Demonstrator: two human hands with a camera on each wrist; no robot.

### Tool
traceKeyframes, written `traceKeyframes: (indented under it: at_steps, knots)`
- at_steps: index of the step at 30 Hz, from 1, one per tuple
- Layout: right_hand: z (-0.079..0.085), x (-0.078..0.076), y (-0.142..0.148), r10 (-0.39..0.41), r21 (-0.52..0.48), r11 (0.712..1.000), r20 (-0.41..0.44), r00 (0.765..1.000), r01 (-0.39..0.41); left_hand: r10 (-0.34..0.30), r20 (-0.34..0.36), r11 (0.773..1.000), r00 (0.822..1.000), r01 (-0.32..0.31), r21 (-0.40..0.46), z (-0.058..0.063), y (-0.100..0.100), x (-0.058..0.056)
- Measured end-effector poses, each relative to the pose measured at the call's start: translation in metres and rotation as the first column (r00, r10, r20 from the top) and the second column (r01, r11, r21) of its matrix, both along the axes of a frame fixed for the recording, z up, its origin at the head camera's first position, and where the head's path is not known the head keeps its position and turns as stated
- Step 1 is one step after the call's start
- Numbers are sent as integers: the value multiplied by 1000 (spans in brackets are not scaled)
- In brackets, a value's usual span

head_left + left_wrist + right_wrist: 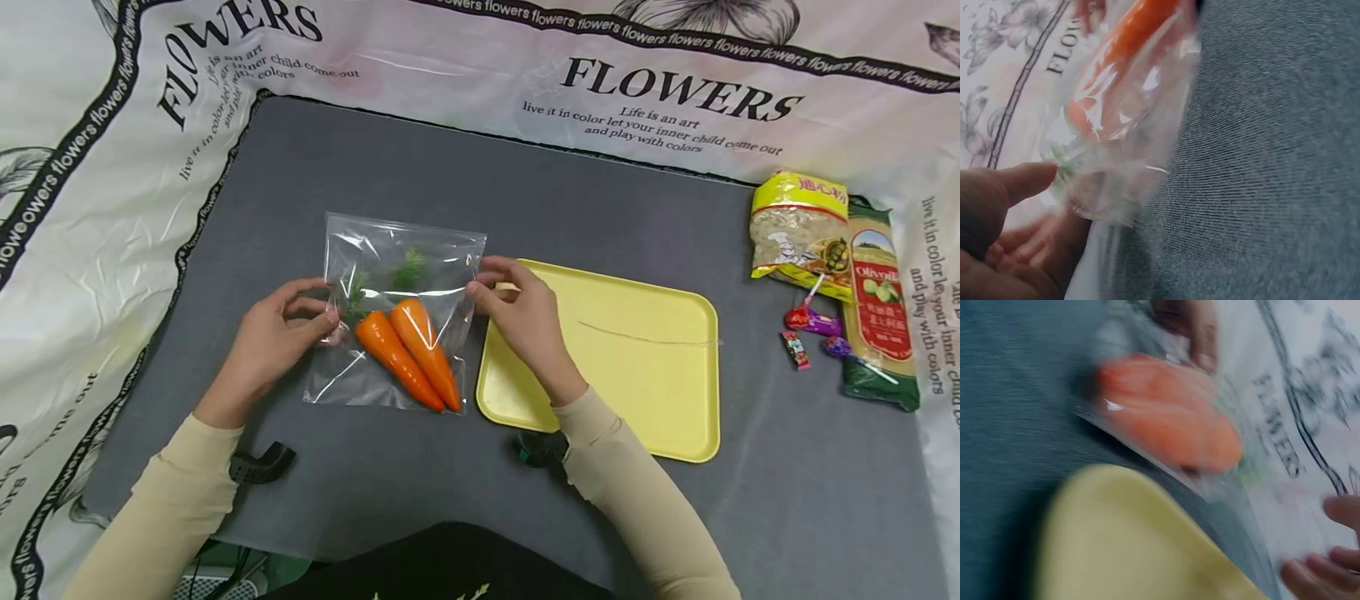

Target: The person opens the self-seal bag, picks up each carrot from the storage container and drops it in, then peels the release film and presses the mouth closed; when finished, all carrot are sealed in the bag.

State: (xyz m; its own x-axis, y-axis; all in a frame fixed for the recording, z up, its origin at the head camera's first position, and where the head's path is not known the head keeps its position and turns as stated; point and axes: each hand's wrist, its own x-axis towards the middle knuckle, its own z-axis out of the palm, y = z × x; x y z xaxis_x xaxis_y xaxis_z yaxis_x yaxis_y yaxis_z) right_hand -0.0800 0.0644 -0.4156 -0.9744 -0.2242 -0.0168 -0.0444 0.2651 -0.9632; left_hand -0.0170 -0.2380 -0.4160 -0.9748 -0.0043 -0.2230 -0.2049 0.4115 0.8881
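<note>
A clear plastic bag lies in front of me with two orange carrots inside, their green tops toward the far side. My left hand grips the bag's left edge, thumb in front; in the left wrist view its fingers show behind the film. At the bag's upper right edge is my right hand, partly over the tray's corner. The right wrist view is blurred, but there the right hand's thumb and fingers stand spread apart beside the bag.
A yellow tray sits to the right, a thin string across it. Farther right are a yellow macaroni bag, a red and green Olivoilà pack, a lollipop and several small candies. Printed cloth borders the grey tabletop.
</note>
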Motion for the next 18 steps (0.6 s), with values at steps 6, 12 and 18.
traceKeyframes:
  at_steps: [6,12,18]
  knots:
    - [11,23,-24,193,376,927,-503,843,13,-228,-264,837,937,50,-545,10,26,1]
    - [-3,49,-56,492,799,591,-243,836,-115,-551,-137,586,823,265,-766,1,47,-7]
    - [-18,58,-61,476,836,523,-122,871,-169,-620,-58,574,782,403,-713,-14,35,-16]
